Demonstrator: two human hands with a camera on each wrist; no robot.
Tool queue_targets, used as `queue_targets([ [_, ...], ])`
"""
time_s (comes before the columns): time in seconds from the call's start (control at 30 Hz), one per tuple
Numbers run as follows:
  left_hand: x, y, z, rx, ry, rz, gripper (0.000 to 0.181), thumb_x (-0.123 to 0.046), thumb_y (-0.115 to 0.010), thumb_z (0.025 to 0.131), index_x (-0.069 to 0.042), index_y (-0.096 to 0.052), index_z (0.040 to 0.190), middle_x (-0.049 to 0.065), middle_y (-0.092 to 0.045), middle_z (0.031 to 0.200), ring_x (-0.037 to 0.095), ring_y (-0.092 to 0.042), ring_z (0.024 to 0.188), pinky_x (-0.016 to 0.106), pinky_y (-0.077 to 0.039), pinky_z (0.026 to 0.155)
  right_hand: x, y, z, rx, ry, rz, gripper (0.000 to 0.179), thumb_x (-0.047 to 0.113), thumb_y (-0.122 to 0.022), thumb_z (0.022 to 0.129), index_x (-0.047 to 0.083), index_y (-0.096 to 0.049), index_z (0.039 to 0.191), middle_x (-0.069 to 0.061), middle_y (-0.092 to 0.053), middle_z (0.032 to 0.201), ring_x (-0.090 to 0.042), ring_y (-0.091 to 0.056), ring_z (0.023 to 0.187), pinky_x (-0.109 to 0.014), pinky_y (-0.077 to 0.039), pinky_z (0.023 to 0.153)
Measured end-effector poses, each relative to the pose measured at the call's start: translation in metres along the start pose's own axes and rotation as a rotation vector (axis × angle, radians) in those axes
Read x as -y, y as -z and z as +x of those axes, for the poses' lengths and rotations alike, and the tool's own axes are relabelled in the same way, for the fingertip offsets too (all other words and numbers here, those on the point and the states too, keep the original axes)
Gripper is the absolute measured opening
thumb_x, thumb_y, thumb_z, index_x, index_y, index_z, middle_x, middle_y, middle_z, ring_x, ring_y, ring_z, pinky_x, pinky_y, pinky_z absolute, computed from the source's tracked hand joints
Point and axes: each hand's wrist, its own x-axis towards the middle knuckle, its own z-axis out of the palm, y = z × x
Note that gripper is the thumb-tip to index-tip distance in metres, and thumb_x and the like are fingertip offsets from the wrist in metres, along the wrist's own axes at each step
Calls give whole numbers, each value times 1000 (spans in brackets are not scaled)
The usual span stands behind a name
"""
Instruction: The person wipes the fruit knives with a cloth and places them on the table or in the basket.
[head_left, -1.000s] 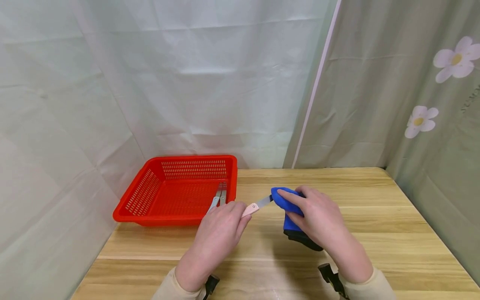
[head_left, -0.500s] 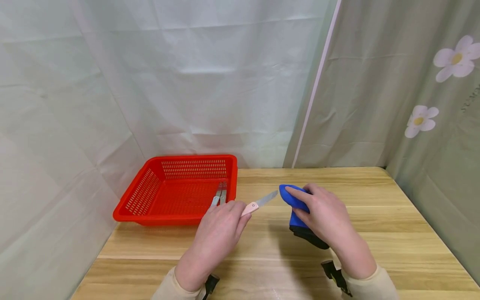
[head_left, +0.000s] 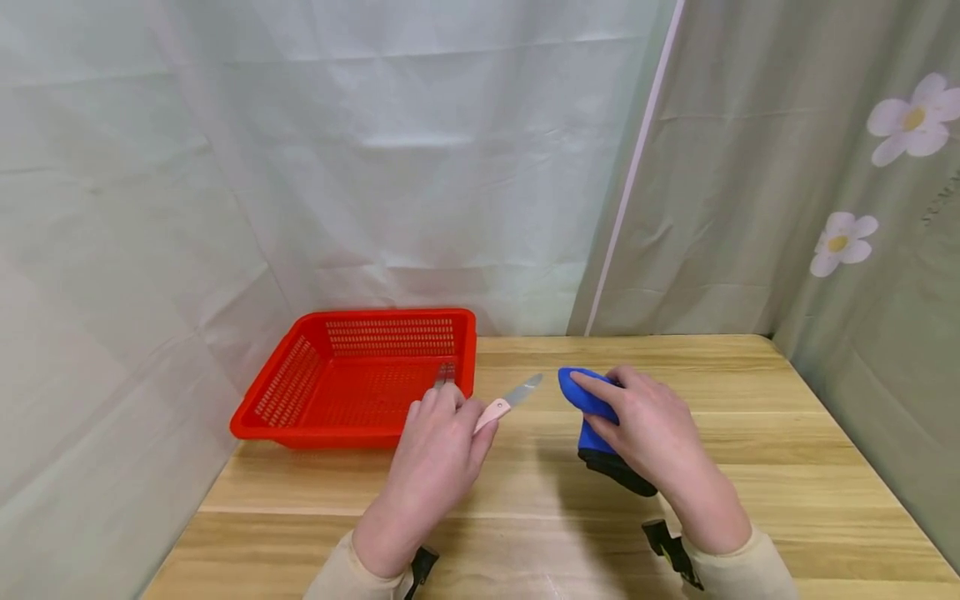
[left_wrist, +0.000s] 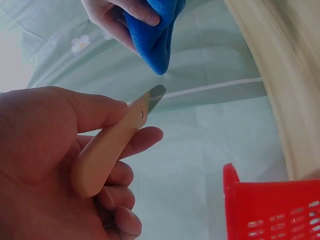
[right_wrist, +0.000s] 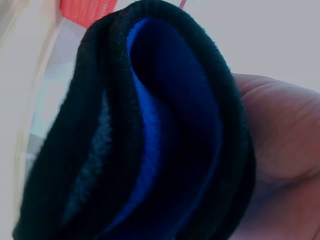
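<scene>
My left hand [head_left: 438,454] grips a small knife by its pale pink handle [left_wrist: 107,152]. The knife's short metal blade [head_left: 524,388] points up and to the right, out past the fingers. My right hand [head_left: 647,425] pinches a folded blue cloth [head_left: 588,396] with a black edge [head_left: 617,472]. A gap separates the blade tip from the cloth. In the right wrist view the cloth's dark folded edge [right_wrist: 117,100] covers most of the hand. Behind the left hand, metal blades [head_left: 446,375] stand in the right side of the red basket, their handles hidden.
The red perforated basket [head_left: 315,435] stands at the left back of the wooden table [head_left: 720,400], just beyond my left hand. Pale curtains [head_left: 450,167] hang behind the table and at both sides.
The cloth has slid off the blade tip as my right hand moved right. My left hand has since shifted slightly left, tilting the knife up and covering the handles in the basket.
</scene>
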Motion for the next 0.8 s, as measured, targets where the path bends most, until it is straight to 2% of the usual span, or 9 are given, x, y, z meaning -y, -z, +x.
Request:
queue_targets([
  [0.27,13,7,-1,66,41,30,20,-23,-87,98,-7,-77,102,2,-53,88,19,-43,75,33,-40,70,-2,-9,2,23,29,0,56,16,-95,88,25,-78,141,-9,-68,108,-25,-66,86,-47,-57,71],
  [0.37,20,12,0,59,55,57,19,-23,-87,97,-8,-75,98,3,-54,86,20,-44,74,35,-39,70,-2,-11,3,23,32,-2,56,17,-95,88,25,-78,141,-9,-68,108,-25,-67,87,-48,-57,72],
  [0.6,40,22,4,-8,53,89,15,-15,-85,94,-6,-74,90,4,-49,79,23,-43,70,36,-38,67,-2,-10,6,60,32,-10,57,17,-95,89,24,-77,142,-11,-69,108,-26,-67,86,-48,-58,72],
  [0.8,55,28,7,48,95,127,18,-14,-83,95,-8,-70,85,1,-47,73,22,-43,66,36,-38,63,-2,-13,7,71,42,-13,56,18,-95,89,23,-77,142,-10,-68,105,-26,-66,84,-47,-57,70],
])
